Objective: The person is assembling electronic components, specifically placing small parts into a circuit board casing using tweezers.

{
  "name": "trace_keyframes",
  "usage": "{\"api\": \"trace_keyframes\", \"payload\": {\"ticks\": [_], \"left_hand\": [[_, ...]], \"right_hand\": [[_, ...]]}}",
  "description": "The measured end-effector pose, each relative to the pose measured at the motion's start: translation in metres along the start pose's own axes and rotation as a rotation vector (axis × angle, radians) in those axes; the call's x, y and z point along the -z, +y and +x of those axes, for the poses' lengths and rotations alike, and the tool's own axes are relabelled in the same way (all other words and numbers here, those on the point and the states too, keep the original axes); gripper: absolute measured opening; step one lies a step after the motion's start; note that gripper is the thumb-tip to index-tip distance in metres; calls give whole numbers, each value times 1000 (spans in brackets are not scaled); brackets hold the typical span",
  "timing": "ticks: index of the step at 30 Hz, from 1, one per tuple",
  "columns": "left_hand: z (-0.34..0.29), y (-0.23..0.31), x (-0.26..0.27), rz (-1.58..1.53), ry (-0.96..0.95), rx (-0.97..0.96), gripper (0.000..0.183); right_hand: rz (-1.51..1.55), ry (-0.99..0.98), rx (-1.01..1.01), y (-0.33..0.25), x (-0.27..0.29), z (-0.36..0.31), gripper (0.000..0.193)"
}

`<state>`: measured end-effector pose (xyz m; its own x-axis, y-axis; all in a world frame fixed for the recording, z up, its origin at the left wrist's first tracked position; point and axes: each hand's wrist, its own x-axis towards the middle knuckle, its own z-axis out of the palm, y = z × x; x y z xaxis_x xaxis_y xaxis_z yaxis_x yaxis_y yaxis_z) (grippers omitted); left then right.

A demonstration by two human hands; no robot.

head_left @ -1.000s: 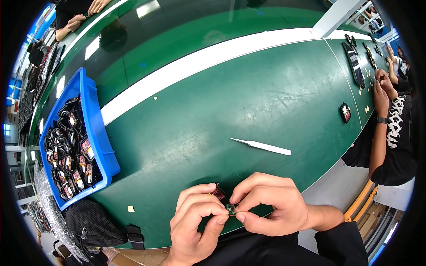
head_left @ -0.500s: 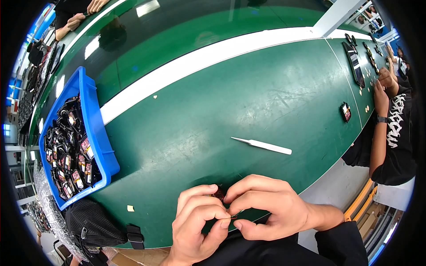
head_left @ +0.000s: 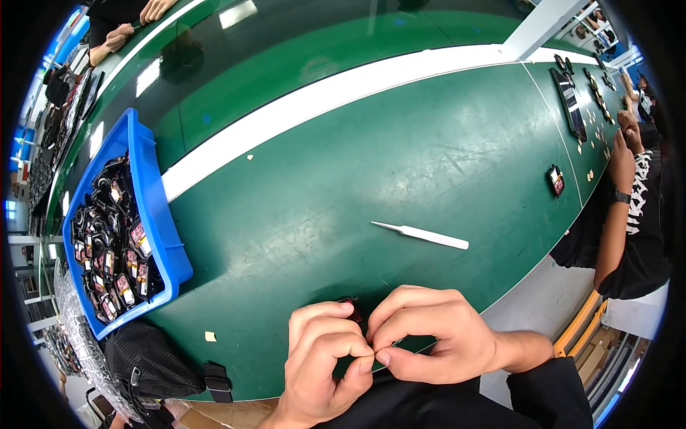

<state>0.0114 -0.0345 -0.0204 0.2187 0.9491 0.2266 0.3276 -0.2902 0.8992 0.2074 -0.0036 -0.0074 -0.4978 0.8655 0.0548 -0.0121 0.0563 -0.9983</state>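
My left hand (head_left: 321, 361) is closed, with thumb and forefinger pinched at their tips. Behind its upper fingers shows part of a small dark device with a red patch (head_left: 354, 310), mostly hidden by both hands. From the right, my right hand (head_left: 436, 334) meets it, thumb and forefinger also pressed together fingertip to fingertip with the left. Whatever thin thing lies in that pinch is too small to name. White pointed tweezers (head_left: 432, 237) lie on the green table (head_left: 300, 207) beyond my hands, untouched.
At left a blue bin (head_left: 161, 222) holds many small black devices. A black mesh bag (head_left: 153, 361) sits at the table's near left edge. One black device (head_left: 555, 181) lies at right, near a co-worker's arm (head_left: 616, 222). A white post (head_left: 547, 28) rises at the back.
My fingertips have drawn closer together at the pinch, and my left hand has shifted slightly right. The co-worker at right has moved their hands. The tweezers and bin stay put.
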Motion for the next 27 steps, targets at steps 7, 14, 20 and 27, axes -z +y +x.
{"api": "trace_keyframes", "payload": {"ticks": [7,14,20,27], "left_hand": [[-4,-4,4,12,34,-8,22],[-5,-3,23,358,3,32,50],[-10,-7,18,524,-73,86,68],[-10,-11,16,489,-26,28,64]], "right_hand": [[-75,18,-25,-5,-1,3,12],[-173,36,-137,-12,-1,9,8],[-274,-14,-166,-10,1,14,7],[-421,-82,-248,-16,4,25,5]]}}
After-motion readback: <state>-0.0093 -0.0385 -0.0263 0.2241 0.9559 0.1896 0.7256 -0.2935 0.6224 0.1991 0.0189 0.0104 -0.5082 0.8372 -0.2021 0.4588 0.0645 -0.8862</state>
